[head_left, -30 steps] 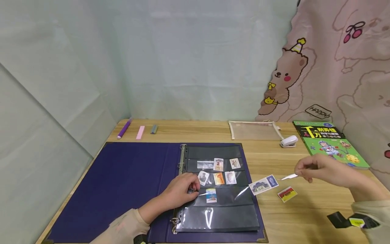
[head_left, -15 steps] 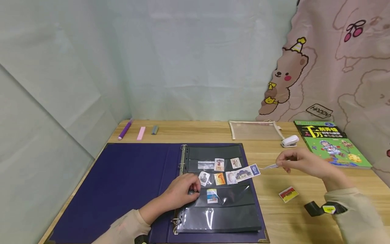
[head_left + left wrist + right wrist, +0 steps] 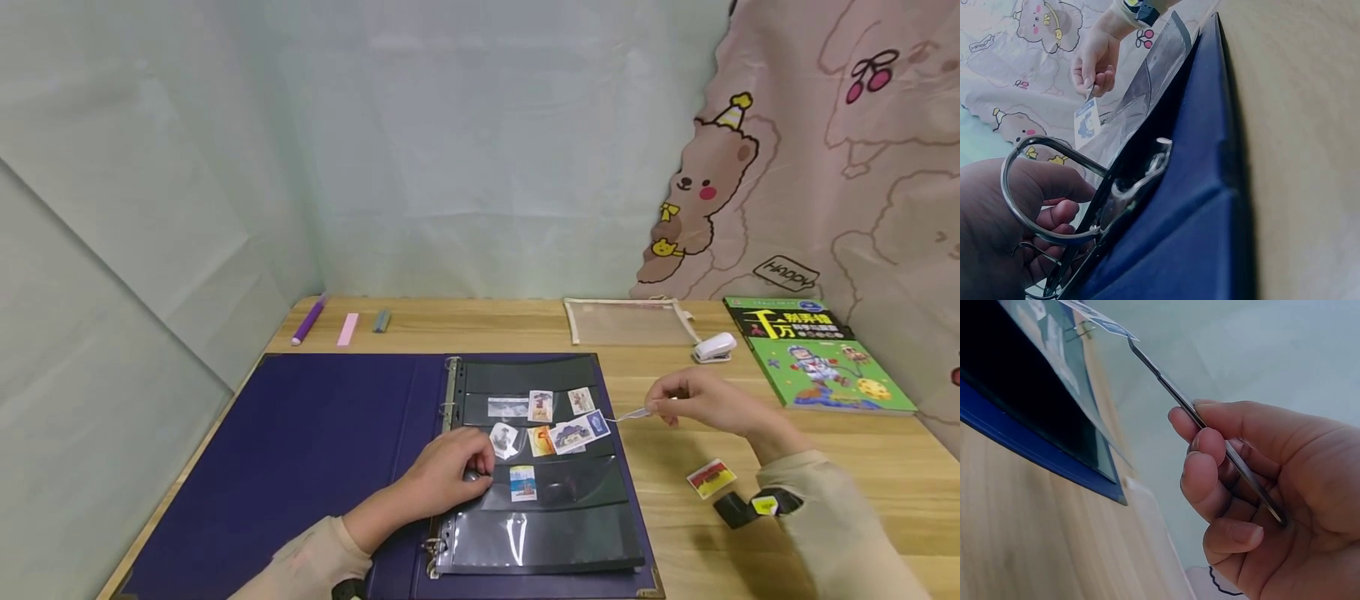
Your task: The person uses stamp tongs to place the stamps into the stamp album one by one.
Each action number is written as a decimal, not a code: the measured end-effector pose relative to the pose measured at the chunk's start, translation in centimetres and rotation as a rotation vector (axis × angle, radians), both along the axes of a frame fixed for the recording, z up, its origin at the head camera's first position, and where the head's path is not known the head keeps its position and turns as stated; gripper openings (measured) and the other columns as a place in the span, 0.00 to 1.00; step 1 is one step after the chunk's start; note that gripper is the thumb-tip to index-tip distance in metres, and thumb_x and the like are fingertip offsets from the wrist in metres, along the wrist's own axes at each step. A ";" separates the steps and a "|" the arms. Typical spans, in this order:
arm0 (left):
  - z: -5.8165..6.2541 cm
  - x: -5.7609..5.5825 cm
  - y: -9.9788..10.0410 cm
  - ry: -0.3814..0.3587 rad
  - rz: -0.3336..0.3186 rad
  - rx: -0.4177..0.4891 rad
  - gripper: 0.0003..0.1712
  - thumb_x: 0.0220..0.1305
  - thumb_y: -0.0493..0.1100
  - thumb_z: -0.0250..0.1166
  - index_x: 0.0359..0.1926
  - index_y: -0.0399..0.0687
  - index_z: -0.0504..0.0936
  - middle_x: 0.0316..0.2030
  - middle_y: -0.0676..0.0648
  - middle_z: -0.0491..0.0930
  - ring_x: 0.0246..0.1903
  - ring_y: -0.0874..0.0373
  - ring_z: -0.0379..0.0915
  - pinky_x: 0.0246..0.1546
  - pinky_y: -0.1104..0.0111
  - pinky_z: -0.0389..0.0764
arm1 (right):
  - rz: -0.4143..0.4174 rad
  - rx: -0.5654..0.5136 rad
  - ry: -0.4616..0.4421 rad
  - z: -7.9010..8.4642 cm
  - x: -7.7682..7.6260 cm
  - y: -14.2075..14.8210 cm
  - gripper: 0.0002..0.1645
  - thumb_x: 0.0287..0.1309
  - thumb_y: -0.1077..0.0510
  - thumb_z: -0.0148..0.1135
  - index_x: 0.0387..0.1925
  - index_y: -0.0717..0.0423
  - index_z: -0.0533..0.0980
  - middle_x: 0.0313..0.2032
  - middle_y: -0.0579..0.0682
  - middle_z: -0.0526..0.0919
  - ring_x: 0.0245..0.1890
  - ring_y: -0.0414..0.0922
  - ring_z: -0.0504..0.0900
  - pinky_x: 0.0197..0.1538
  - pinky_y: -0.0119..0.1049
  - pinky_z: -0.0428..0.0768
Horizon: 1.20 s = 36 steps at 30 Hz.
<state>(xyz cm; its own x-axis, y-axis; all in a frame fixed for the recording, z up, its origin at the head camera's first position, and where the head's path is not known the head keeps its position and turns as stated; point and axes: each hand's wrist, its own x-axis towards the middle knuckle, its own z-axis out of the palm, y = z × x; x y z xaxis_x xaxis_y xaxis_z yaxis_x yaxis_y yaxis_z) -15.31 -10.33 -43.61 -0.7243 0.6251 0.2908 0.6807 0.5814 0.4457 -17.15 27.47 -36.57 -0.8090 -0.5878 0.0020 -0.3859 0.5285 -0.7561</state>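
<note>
In the head view my right hand (image 3: 693,400) pinches metal tweezers (image 3: 633,414). Their tips hold a long stamp (image 3: 573,435) with a building picture and a blue end. The stamp is over the third row of the black pocket page (image 3: 551,542), overlapping an orange stamp (image 3: 540,440) and mostly covering another. My left hand (image 3: 453,467) rests by the page's ring side, fingers loosely curled, beside a blue stamp (image 3: 523,483). In the left wrist view its thumb is near a metal ring (image 3: 1013,200). The right wrist view shows the tweezers (image 3: 1179,397) between thumb and fingers.
The open navy binder (image 3: 322,467) lies on the wooden table. A red-and-yellow stamp (image 3: 711,479) lies to its right. Behind are a mesh pouch (image 3: 633,323), a white stapler (image 3: 715,347), a green book (image 3: 832,367), a purple pen (image 3: 308,321), a pink strip (image 3: 347,329) and a grey block (image 3: 382,321).
My right hand has moved left, carrying the long stamp in the tweezers from beyond the binder's right edge to over the third row of the page. The left hand has stayed in place.
</note>
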 end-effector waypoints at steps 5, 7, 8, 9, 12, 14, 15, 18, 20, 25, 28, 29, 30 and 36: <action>0.0 0.0 0.0 0.000 -0.002 0.000 0.12 0.43 0.42 0.67 0.23 0.59 0.71 0.23 0.63 0.68 0.27 0.71 0.62 0.33 0.78 0.65 | 0.038 -0.028 -0.024 -0.6 -0.5 -0.6 0.10 0.59 0.62 0.52 0.32 0.66 0.75 0.20 0.54 0.75 0.22 0.35 0.73 0.25 0.35 0.73; 0.0 0.0 0.0 -0.002 -0.004 0.002 0.12 0.43 0.42 0.67 0.23 0.59 0.71 0.23 0.63 0.68 0.27 0.71 0.62 0.33 0.78 0.65 | 0.053 -0.035 -0.028 -0.8 -0.6 -0.8 0.09 0.59 0.63 0.52 0.31 0.67 0.75 0.20 0.55 0.75 0.21 0.35 0.73 0.25 0.35 0.73; 0.0 0.0 0.0 -0.003 -0.006 0.003 0.12 0.43 0.42 0.67 0.23 0.59 0.71 0.23 0.63 0.68 0.27 0.71 0.62 0.33 0.78 0.65 | 0.056 -0.036 -0.033 -0.8 -0.6 -0.9 0.09 0.58 0.63 0.52 0.31 0.67 0.75 0.20 0.54 0.75 0.21 0.34 0.73 0.25 0.35 0.74; 0.0 0.0 0.0 -0.004 -0.007 0.003 0.12 0.43 0.42 0.67 0.23 0.59 0.71 0.23 0.63 0.68 0.27 0.71 0.62 0.33 0.78 0.65 | 0.058 -0.033 -0.035 -0.9 -0.6 -1.0 0.09 0.58 0.63 0.53 0.31 0.67 0.75 0.20 0.53 0.75 0.21 0.34 0.73 0.24 0.35 0.74; -0.1 -0.1 0.0 -0.005 -0.006 0.001 0.12 0.43 0.42 0.67 0.23 0.59 0.71 0.23 0.63 0.68 0.27 0.71 0.62 0.33 0.78 0.65 | 0.056 -0.012 -0.049 -1.2 -0.7 -1.4 0.09 0.58 0.63 0.53 0.30 0.67 0.76 0.20 0.51 0.76 0.21 0.33 0.73 0.25 0.35 0.75; -0.2 -0.1 0.0 -0.004 -0.004 0.000 0.12 0.43 0.42 0.67 0.23 0.59 0.71 0.23 0.63 0.68 0.26 0.71 0.62 0.33 0.78 0.65 | 0.060 0.004 -0.055 -1.4 -0.7 -1.7 0.09 0.57 0.63 0.54 0.30 0.67 0.76 0.20 0.51 0.76 0.21 0.32 0.73 0.25 0.34 0.75; -0.2 -0.1 0.0 -0.004 -0.003 0.000 0.12 0.43 0.42 0.67 0.23 0.60 0.71 0.23 0.63 0.68 0.26 0.71 0.62 0.33 0.78 0.65 | 0.063 0.011 -0.058 -1.5 -0.7 -1.8 0.09 0.57 0.63 0.54 0.30 0.67 0.76 0.20 0.53 0.76 0.22 0.32 0.73 0.25 0.34 0.75; -0.2 -0.1 -0.1 -0.007 -0.001 -0.001 0.12 0.43 0.42 0.67 0.23 0.60 0.71 0.23 0.63 0.68 0.26 0.71 0.62 0.33 0.78 0.65 | 0.069 0.033 -0.076 -1.4 -0.6 -2.2 0.09 0.56 0.62 0.54 0.30 0.66 0.77 0.20 0.56 0.76 0.21 0.32 0.72 0.25 0.33 0.75; -0.1 0.0 -0.1 -0.012 -0.001 0.000 0.12 0.44 0.42 0.67 0.23 0.60 0.71 0.23 0.63 0.68 0.26 0.71 0.62 0.33 0.78 0.65 | 0.073 0.047 -0.089 -1.3 -0.4 -2.5 0.09 0.56 0.61 0.55 0.29 0.65 0.77 0.19 0.56 0.76 0.20 0.33 0.72 0.24 0.33 0.75; 0.0 0.0 -0.1 -0.019 -0.003 -0.003 0.12 0.44 0.42 0.67 0.23 0.60 0.71 0.23 0.62 0.68 0.26 0.71 0.62 0.33 0.78 0.65 | 0.084 0.085 -0.117 -0.7 -0.2 -3.0 0.10 0.55 0.60 0.56 0.27 0.65 0.77 0.17 0.52 0.75 0.18 0.34 0.70 0.22 0.29 0.72; 0.0 0.0 -0.1 -0.020 -0.002 -0.005 0.12 0.44 0.42 0.67 0.23 0.60 0.71 0.23 0.62 0.68 0.27 0.71 0.62 0.33 0.78 0.65 | 0.085 0.115 -0.120 -0.5 -0.2 -3.3 0.08 0.54 0.62 0.56 0.25 0.65 0.77 0.16 0.47 0.74 0.17 0.34 0.70 0.21 0.27 0.71; 0.0 0.0 -0.1 -0.021 -0.002 -0.005 0.12 0.44 0.42 0.67 0.23 0.60 0.71 0.23 0.62 0.68 0.27 0.71 0.62 0.33 0.78 0.65 | 0.082 0.126 -0.127 -0.4 -0.2 -3.3 0.08 0.53 0.62 0.57 0.25 0.65 0.77 0.16 0.47 0.74 0.17 0.33 0.70 0.21 0.27 0.71; 0.0 0.0 -0.1 -0.021 -0.002 -0.006 0.12 0.44 0.42 0.67 0.23 0.60 0.71 0.23 0.62 0.68 0.27 0.71 0.62 0.33 0.78 0.65 | 0.078 0.139 -0.131 -0.3 -0.3 -3.3 0.08 0.53 0.62 0.57 0.25 0.64 0.77 0.16 0.46 0.74 0.17 0.33 0.69 0.21 0.28 0.72; 0.0 0.0 -0.1 -0.024 -0.002 -0.008 0.12 0.44 0.42 0.67 0.23 0.60 0.71 0.23 0.62 0.68 0.27 0.71 0.62 0.33 0.78 0.65 | 0.062 0.188 -0.121 0.6 -0.7 -2.9 0.08 0.52 0.60 0.57 0.24 0.61 0.78 0.16 0.42 0.72 0.16 0.32 0.69 0.20 0.28 0.71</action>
<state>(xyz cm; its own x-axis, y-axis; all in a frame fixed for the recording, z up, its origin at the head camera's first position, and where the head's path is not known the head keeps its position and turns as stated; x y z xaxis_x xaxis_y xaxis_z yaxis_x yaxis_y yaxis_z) -15.34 -10.39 -43.61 -0.7300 0.6284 0.2687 0.6708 0.5838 0.4573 -17.86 24.55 -36.00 -0.7593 -0.6170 -0.2070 -0.3346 0.6429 -0.6890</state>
